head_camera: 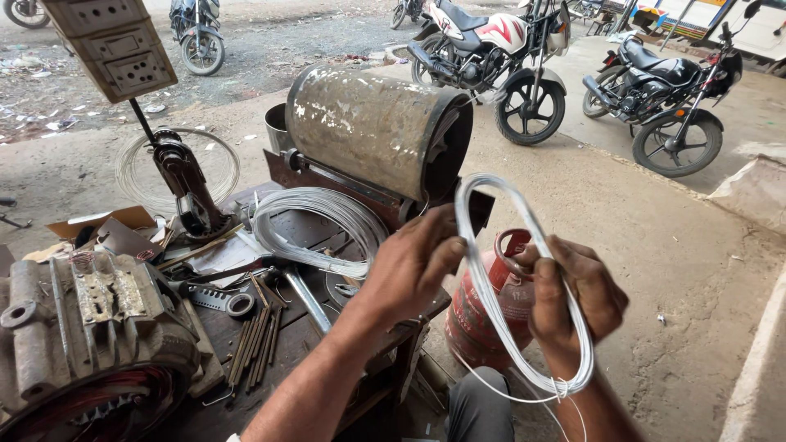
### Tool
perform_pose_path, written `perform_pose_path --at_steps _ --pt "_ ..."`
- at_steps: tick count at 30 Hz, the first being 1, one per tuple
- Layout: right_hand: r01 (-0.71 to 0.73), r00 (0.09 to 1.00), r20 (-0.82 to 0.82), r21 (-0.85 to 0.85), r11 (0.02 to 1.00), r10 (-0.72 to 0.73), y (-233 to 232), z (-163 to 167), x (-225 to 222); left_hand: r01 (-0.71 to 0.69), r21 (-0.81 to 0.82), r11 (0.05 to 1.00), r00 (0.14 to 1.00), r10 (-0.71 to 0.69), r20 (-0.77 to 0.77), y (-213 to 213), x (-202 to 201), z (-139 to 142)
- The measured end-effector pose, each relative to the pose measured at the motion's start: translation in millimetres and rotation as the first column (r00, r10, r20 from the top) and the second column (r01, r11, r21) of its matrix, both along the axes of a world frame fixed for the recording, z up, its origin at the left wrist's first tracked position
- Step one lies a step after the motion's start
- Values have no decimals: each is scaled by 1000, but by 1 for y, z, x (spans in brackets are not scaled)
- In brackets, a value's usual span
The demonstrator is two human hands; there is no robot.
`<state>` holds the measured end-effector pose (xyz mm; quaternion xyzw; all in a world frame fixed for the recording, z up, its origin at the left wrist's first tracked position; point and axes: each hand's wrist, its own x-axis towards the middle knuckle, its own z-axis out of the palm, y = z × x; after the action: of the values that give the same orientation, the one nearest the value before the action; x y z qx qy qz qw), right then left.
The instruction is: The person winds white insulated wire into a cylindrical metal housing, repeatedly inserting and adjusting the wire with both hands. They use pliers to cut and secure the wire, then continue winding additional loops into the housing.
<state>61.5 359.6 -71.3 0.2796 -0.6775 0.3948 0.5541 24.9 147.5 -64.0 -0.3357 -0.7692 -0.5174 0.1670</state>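
Both our hands hold one wire coil above the gas cylinder: left hand pinching the top, right hand gripping its side. Keeping loops aligned should help.

Open concrete floor right of hands: free passage; red gas cylinder directly beneath white wire loop blocks downward path; rusty metal drum obstructs forward-left; cluttered dark workbench, flat white wire coil, grey finned motor casing block left side.
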Motion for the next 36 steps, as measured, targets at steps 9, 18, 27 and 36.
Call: perform_pose_path --at_steps 9,18,27,36 --pt "-120 987 99 -89 989 128 -62 -9 -31 81 152 985 995 -72 -66 -57 13 -22" --pt "55 991 114 70 996 -63 -91 7 -54 -111 235 966 979 148 -143 -81 21 -24" --pt "26 990 137 54 998 -33 -101 18 -45 -685 -10 728 618 575 -536 -44 31 15" --pt "105 990 70 197 975 -121 -97 17 -49 -704 -76 706 655 603 -455 -58 12 13"
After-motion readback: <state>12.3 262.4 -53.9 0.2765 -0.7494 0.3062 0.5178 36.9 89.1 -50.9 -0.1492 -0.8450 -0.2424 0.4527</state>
